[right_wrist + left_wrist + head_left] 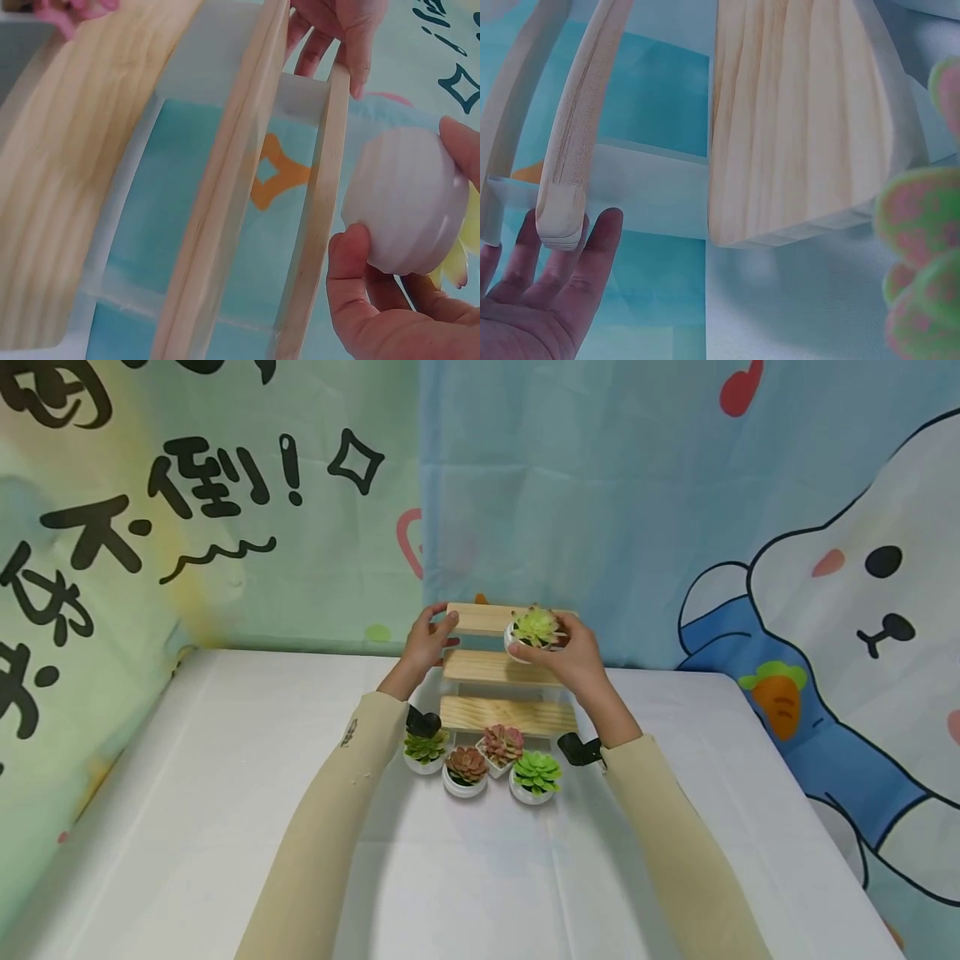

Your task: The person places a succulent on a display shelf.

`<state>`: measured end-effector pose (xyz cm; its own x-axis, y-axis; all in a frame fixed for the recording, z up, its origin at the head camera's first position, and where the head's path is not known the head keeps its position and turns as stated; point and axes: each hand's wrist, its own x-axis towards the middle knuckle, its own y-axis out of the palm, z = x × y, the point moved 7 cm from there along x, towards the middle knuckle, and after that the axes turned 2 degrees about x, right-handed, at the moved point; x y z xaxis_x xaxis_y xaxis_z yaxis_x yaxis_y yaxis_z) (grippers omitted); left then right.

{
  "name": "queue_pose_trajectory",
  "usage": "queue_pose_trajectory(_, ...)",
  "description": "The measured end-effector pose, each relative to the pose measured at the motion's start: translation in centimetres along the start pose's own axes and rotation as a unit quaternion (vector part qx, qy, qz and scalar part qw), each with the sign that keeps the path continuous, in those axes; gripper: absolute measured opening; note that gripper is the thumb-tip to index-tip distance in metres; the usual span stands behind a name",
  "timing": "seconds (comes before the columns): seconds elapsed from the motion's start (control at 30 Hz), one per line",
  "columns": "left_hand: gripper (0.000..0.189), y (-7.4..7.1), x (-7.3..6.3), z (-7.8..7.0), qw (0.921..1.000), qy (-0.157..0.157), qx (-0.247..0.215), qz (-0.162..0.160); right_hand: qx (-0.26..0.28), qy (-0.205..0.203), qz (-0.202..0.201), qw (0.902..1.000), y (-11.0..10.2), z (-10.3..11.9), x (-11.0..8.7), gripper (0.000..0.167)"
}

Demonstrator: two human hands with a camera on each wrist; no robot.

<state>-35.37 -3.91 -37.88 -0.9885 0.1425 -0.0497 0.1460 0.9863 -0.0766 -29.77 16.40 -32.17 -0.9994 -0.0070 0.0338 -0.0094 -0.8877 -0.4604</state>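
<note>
A tiered wooden plant stand [510, 716] with three pale boards stands at the back of the table. My left hand [426, 642] holds the left end of its top board [319, 202], fingers on both sides of the board's end. Close above the top board's right half, my right hand [576, 656] grips a potted succulent [536, 628] by its white ribbed pot [401, 202], thumb on one side and fingers on the other. Its rosette is yellow-green. In the right wrist view the pot is tipped sideways in the frame, its leaves partly hidden.
Before the stand sit several more succulents in white pots: a dark green one [426, 747], a brownish-red one [466, 766], a pink one [502, 745] and a bright green one [536, 772]. A white cloth [465, 877] covers the table. Printed fabric [555, 485] hangs behind.
</note>
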Motion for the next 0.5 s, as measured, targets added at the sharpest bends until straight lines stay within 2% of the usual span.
queue_pose_trajectory(0.5,0.055,-0.2,0.1,0.2,0.9999,0.01,0.004,0.0,0.012,0.019,-0.007,0.9997,1.2,0.6,1.6,0.082)
